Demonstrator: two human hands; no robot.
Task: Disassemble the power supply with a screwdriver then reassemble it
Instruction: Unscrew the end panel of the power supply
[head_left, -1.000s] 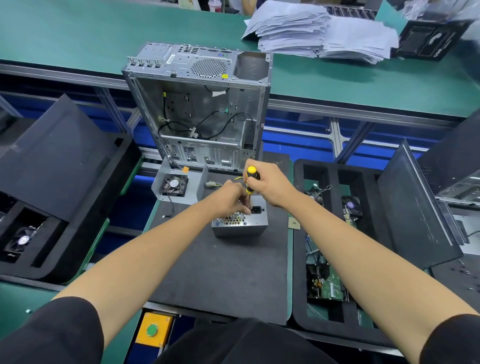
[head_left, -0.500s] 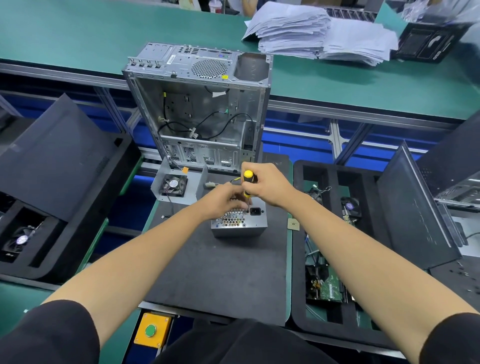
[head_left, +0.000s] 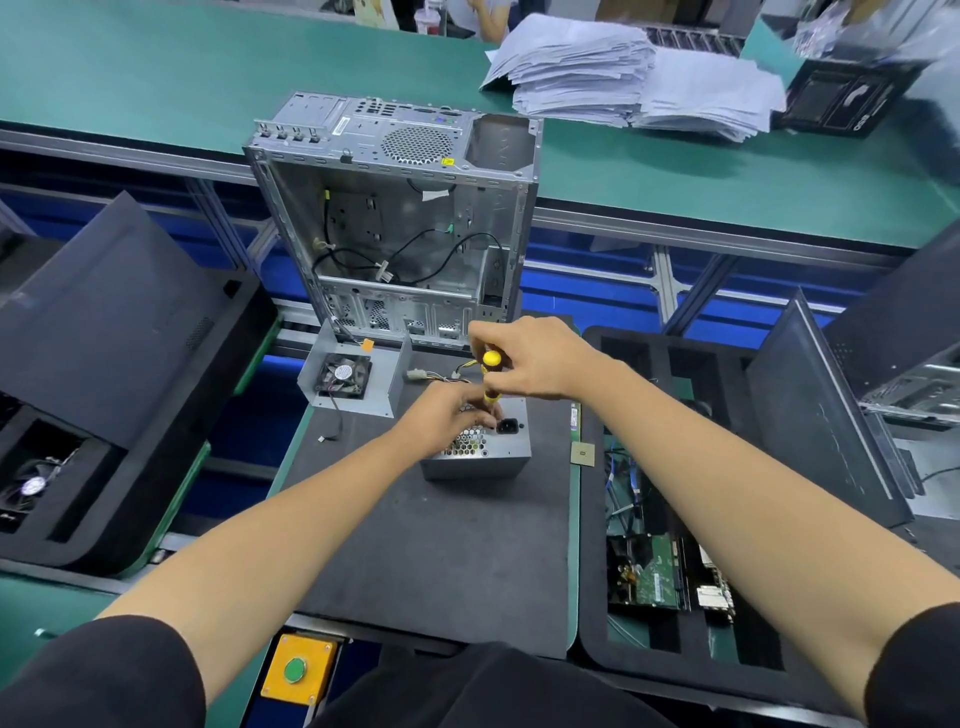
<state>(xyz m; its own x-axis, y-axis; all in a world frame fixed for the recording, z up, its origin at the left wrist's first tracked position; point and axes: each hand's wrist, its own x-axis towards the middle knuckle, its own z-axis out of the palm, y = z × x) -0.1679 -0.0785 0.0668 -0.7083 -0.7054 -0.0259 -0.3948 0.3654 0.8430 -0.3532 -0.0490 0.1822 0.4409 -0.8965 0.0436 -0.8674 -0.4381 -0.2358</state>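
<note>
We grip the yellow-handled screwdriver (head_left: 490, 375) upright in our right hand (head_left: 535, 358); our left hand (head_left: 451, 413) curls down at its tip, steadying the power supply (head_left: 480, 447) on the dark foam mat (head_left: 441, 545); the tip could slip off the smooth grey sheet metal beside the honeycomb vent if we tilt; the boxy casing could skid.

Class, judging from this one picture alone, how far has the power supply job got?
Done: the power supply sits out of the case on the mat. In hand: the right hand holds the screwdriver upright on its top; the left hand steadies near the tip. Left: cover still on, then reassembly.
</note>
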